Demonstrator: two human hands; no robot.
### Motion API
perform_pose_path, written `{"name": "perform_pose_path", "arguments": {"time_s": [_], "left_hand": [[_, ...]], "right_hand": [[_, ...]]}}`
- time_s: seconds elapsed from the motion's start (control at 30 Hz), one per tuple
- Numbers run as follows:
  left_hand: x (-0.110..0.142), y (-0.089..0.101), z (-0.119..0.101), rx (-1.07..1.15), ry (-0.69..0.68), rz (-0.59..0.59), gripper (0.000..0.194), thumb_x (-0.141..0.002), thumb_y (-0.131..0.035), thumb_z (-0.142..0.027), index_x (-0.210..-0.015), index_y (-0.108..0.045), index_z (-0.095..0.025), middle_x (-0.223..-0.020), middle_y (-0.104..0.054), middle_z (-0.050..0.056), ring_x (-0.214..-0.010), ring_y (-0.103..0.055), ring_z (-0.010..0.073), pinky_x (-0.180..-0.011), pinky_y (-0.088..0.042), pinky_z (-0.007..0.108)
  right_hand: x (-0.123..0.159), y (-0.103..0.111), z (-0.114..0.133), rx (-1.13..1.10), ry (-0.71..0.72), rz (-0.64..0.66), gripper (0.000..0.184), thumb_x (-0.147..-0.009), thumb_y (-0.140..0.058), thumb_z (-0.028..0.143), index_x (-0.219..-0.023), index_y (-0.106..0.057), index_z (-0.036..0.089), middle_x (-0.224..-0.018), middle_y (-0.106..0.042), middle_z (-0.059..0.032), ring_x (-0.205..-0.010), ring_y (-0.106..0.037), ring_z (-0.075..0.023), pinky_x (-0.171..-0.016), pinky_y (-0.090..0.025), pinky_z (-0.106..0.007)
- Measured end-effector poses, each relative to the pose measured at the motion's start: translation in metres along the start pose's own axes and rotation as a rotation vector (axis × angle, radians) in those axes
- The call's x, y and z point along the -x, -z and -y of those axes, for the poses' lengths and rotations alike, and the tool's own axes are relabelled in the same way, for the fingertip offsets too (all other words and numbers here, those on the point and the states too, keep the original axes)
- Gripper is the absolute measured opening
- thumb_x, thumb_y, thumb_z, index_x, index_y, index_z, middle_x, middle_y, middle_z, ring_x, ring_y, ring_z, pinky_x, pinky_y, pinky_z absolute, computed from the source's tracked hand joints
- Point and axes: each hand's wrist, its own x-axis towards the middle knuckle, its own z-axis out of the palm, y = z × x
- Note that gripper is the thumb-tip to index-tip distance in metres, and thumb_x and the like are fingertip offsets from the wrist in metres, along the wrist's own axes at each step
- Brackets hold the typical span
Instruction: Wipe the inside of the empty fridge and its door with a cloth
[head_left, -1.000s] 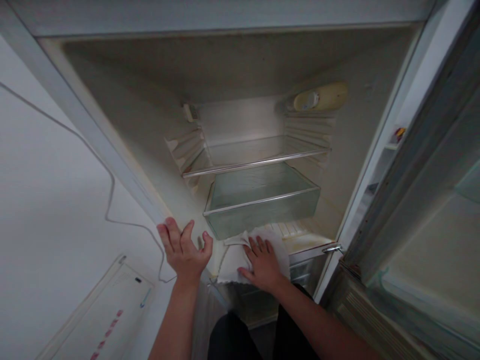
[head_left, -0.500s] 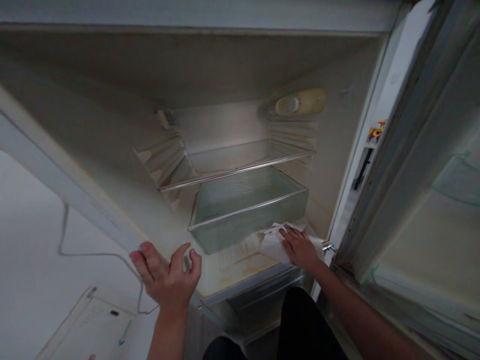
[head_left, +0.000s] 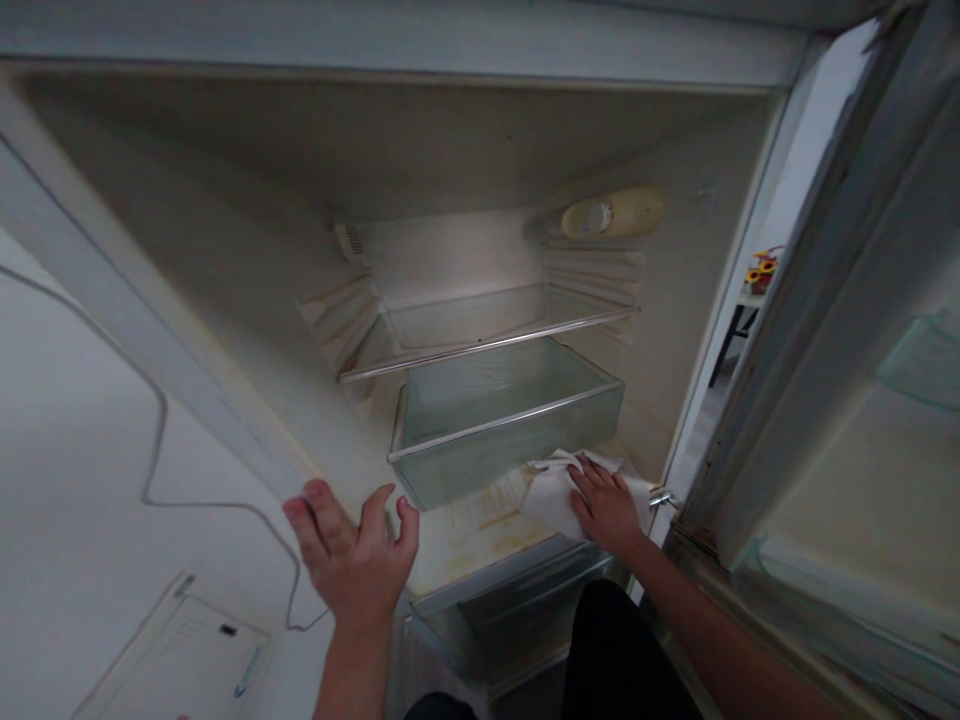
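Observation:
I look into an open, bare fridge. My right hand [head_left: 609, 506] presses a white cloth [head_left: 553, 492] flat on the stained bottom ledge [head_left: 480, 530], at its right end near the door hinge. My left hand [head_left: 354, 555] hovers with fingers spread at the fridge's left front edge, holding nothing. Just behind the cloth sits a clear plastic drawer [head_left: 506, 425], and above that a glass shelf [head_left: 487, 325].
The fridge door [head_left: 847, 400] stands open at the right. A yellowed lamp housing [head_left: 611, 213] sits on the right inner wall. A second drawer [head_left: 517, 620] is below the ledge. A cable [head_left: 161, 440] runs down the white wall at left, above a white appliance [head_left: 187, 660].
My right hand slid the cloth from the middle of the ledge to its right end, uncovering brownish stains. My left hand stayed by the left edge, shifting slightly.

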Motion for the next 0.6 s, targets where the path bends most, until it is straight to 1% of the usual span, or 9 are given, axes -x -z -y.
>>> {"name": "perform_pose_path", "arguments": {"time_s": [0.13, 0.23, 0.33, 0.4, 0.43, 0.47, 0.5, 0.57, 0.6], "left_hand": [[0.001, 0.001, 0.002, 0.021, 0.076, 0.069, 0.034, -0.078, -0.074, -0.022, -0.112, -0.073, -0.02, -0.173, 0.009, 0.002, -0.157, -0.001, 0.0461, -0.125, -0.017, 0.066], [0.008, 0.002, -0.008, 0.072, 0.186, 0.1, 0.04, -0.077, -0.076, -0.024, -0.116, -0.072, -0.02, -0.173, 0.006, 0.006, -0.156, 0.003, 0.0492, -0.122, -0.009, 0.074], [0.024, 0.0, -0.043, 0.254, 0.305, 0.109, 0.04, -0.075, -0.078, -0.022, -0.115, -0.072, -0.022, -0.173, -0.007, 0.008, -0.156, 0.007, 0.0484, -0.12, 0.001, 0.077], [0.035, -0.006, -0.078, 0.62, 0.371, 0.243, 0.033, -0.075, -0.078, -0.021, -0.107, -0.074, -0.026, -0.166, -0.034, 0.007, -0.158, -0.006, 0.041, -0.125, -0.003, 0.069], [0.039, -0.012, -0.096, 0.869, 0.454, 0.354, 0.034, -0.075, -0.079, -0.022, -0.109, -0.074, -0.028, -0.161, -0.042, 0.007, -0.158, -0.016, 0.0373, -0.127, -0.011, 0.062], [0.042, -0.02, -0.113, 1.115, 0.619, 0.458, 0.042, -0.076, -0.08, -0.022, -0.116, -0.071, -0.028, -0.157, -0.047, 0.008, -0.154, -0.028, 0.0337, -0.127, -0.019, 0.055], [0.042, -0.029, -0.127, 1.339, 0.855, 0.51, 0.051, -0.073, -0.082, -0.023, -0.122, -0.068, -0.028, -0.154, -0.051, 0.009, -0.149, -0.039, 0.0314, -0.125, -0.027, 0.051], [0.037, -0.051, -0.147, 1.657, 1.397, 0.413, 0.056, -0.064, -0.087, -0.02, -0.116, -0.068, -0.028, -0.149, -0.055, 0.007, -0.14, -0.05, 0.0281, -0.12, -0.035, 0.043], [0.033, -0.062, -0.152, 1.702, 1.479, 0.388, 0.052, -0.066, -0.085, -0.023, -0.115, -0.067, -0.027, -0.148, -0.056, 0.006, -0.137, -0.053, 0.0259, -0.117, -0.039, 0.041]], "right_hand": [[0.004, -0.004, 0.008, 0.013, -0.031, -0.036, 0.049, -0.104, -0.036, 0.034, -0.148, -0.055, 0.022, -0.161, -0.041, -0.007, -0.141, -0.045, -0.0277, -0.113, -0.031, -0.051], [0.007, -0.007, 0.017, 0.02, -0.051, -0.073, 0.049, -0.103, -0.037, 0.036, -0.146, -0.057, 0.022, -0.16, -0.043, -0.0084, -0.138, -0.046, -0.0299, -0.113, -0.03, -0.053], [0.007, -0.008, 0.023, 0.034, -0.067, -0.091, 0.051, -0.101, -0.039, 0.038, -0.146, -0.057, 0.021, -0.16, -0.043, -0.0105, -0.137, -0.045, -0.0325, -0.111, -0.03, -0.054], [0.006, -0.009, 0.024, 0.035, -0.054, -0.091, 0.051, -0.101, -0.039, 0.039, -0.145, -0.057, 0.02, -0.16, -0.043, -0.0111, -0.137, -0.045, -0.0332, -0.11, -0.03, -0.054], [0.005, -0.009, 0.023, 0.033, -0.043, -0.093, 0.051, -0.101, -0.039, 0.04, -0.145, -0.057, 0.02, -0.159, -0.044, -0.0112, -0.137, -0.045, -0.0331, -0.109, -0.03, -0.053], [0.006, -0.01, 0.022, 0.029, -0.033, -0.099, 0.051, -0.101, -0.04, 0.04, -0.145, -0.057, 0.021, -0.159, -0.045, -0.0113, -0.136, -0.045, -0.0332, -0.109, -0.03, -0.053], [0.007, -0.012, 0.02, 0.023, -0.023, -0.111, 0.051, -0.1, -0.04, 0.041, -0.144, -0.057, 0.021, -0.158, -0.046, -0.0114, -0.136, -0.046, -0.0331, -0.109, -0.03, -0.053], [0.011, -0.017, 0.013, -0.005, 0.007, -0.16, 0.049, -0.101, -0.04, 0.038, -0.141, -0.06, 0.02, -0.154, -0.051, -0.0115, -0.137, -0.047, -0.0312, -0.109, -0.029, -0.05], [0.015, -0.021, 0.008, -0.029, 0.041, -0.202, 0.046, -0.101, -0.039, 0.036, -0.137, -0.063, 0.02, -0.15, -0.055, -0.0112, -0.136, -0.048, -0.0291, -0.109, -0.028, -0.048]]}}
